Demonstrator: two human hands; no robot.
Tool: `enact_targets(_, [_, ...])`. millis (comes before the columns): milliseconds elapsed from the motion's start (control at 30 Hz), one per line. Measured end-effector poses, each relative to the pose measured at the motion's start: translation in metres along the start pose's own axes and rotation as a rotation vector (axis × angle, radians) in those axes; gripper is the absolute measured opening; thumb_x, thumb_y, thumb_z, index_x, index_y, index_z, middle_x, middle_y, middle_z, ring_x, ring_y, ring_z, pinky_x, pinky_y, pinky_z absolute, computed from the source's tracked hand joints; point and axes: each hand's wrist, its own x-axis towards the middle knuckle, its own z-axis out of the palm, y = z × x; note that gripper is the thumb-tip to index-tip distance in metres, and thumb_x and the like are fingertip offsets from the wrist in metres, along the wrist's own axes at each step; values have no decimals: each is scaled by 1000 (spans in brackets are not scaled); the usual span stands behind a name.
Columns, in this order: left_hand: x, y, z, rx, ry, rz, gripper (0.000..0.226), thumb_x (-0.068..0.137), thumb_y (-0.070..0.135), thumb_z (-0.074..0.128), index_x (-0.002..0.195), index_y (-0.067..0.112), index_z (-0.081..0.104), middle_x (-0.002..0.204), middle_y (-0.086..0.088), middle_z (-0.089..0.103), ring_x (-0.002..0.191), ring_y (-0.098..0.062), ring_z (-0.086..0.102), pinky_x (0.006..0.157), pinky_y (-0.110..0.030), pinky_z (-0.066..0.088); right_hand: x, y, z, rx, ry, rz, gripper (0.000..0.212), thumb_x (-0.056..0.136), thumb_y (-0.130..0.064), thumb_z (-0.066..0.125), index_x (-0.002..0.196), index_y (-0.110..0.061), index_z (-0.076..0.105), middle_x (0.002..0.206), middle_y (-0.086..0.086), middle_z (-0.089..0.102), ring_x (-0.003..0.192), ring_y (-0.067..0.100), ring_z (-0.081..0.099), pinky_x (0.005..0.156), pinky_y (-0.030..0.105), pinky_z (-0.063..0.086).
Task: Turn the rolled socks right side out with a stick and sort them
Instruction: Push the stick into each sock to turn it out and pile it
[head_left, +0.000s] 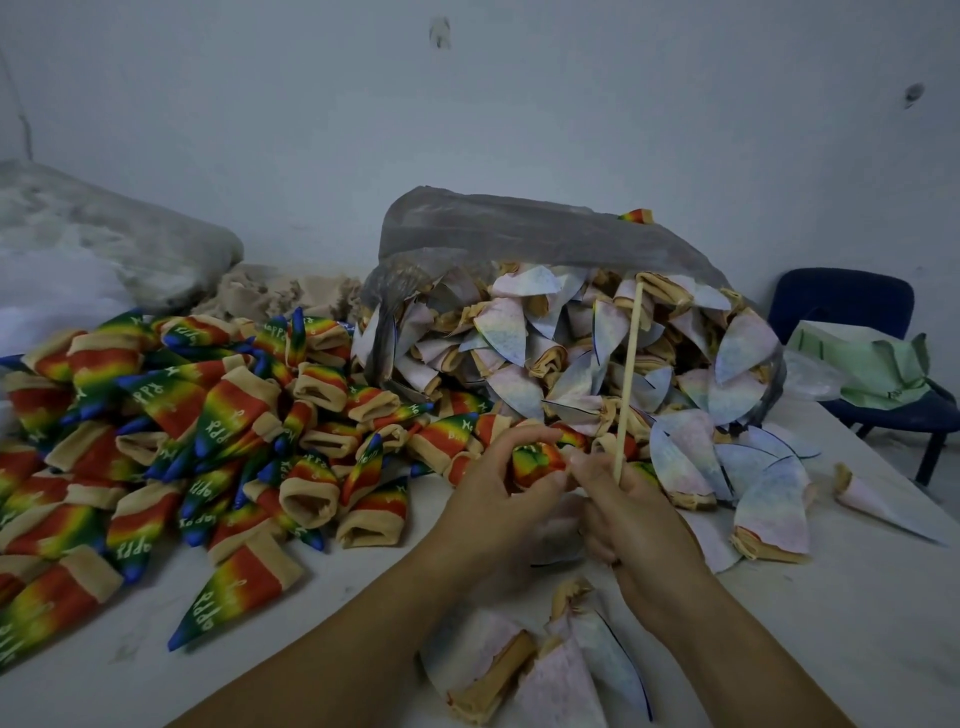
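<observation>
Counted: one stick (630, 379). One clear plastic bag (519, 223) lay on the tabletop (857, 597), its pale inside-out socks (498, 322) too many to tally. Rainbow socks (171, 415) were heaped toward the left edge, several dozen, exact figure unobtainable. Three pale socks (561, 680) lay at the near edge. One blue chair (841, 301) stood beyond the right edge.

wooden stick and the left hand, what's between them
In the head view, a rainbow-striped rolled sock sits between the thin wooden stick, gripped by the right hand, and the left hand; both hands pinch it.
</observation>
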Motion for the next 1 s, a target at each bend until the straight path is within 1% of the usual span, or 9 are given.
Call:
enact_targets(100, [-2,2,4,-48,22,-52,24,86,38,68,107,43,60,90,20,67,86,1,65,74,-17,54,-1,1,-1,-55,-12,14,18,94,-32,54,90,-16,62,42,-11,46,36,1,41,39,17,32])
enact_targets(167, [-3,3,6,-92,49,-83,42,72,57,71,110,44,59,101,19,67,94,3,66,74,-14,53,-2,2,0,-157,-15,-16,19,94,-34,52,90,-20,63,45,-13,50,40,-2,46,43,14,34])
enact_targets(233, [-2,3,5,-132,79,-102,53,69,60,73,115,39,59,109,12,66,96,3,65,72,-11,51,-3,3,3,-237,-21,-82,17,93,-35,52,90,-25,66,49,-19,55,46,-7,51,43,11,38])
enact_targets(333, [0,3,2,-96,88,-140,47,68,67,75,103,38,62,105,10,68,84,7,64,66,-11,48,-4,4,6,-266,17,-108,14,92,-35,54,89,-28,65,68,-19,66,65,-8,60,53,10,43])
enact_targets(400, [3,1,2,-127,98,-163,42,70,61,75,100,34,64,101,4,72,89,-2,68,74,-21,50,-3,3,8,-255,53,-68,13,92,-32,55,88,-23,64,65,-12,64,62,0,59,58,20,42])
enact_targets(467, [5,0,4,-227,103,-181,43,72,52,79,102,24,64,98,-4,74,91,-15,70,77,-28,52,-1,3,11,-186,73,-16,15,93,-27,53,84,-16,58,49,-9,48,42,5,43,47,23,34])
enact_targets(633, [4,3,3,-546,53,-210,41,75,40,77,100,12,63,66,4,61,55,-5,54,53,-16,46,1,1,11,-7,51,77,15,90,-21,54,81,-8,52,54,3,30,38,7,20,37,21,18])
enact_targets(767, [2,0,4,-363,-4,-217,42,76,53,74,104,22,65,87,2,72,76,-5,66,66,-18,51,-2,0,8,3,5,60,37,91,-44,54,93,-9,62,54,3,36,38,7,24,39,21,19])
enact_targets(1000, [-1,3,5,-228,-19,-110,38,75,43,76,109,30,64,99,14,71,85,3,67,67,-11,50,-4,-2,9,77,-42,79,22,96,-31,50,90,-11,54,46,-6,31,38,5,23,37,18,22])
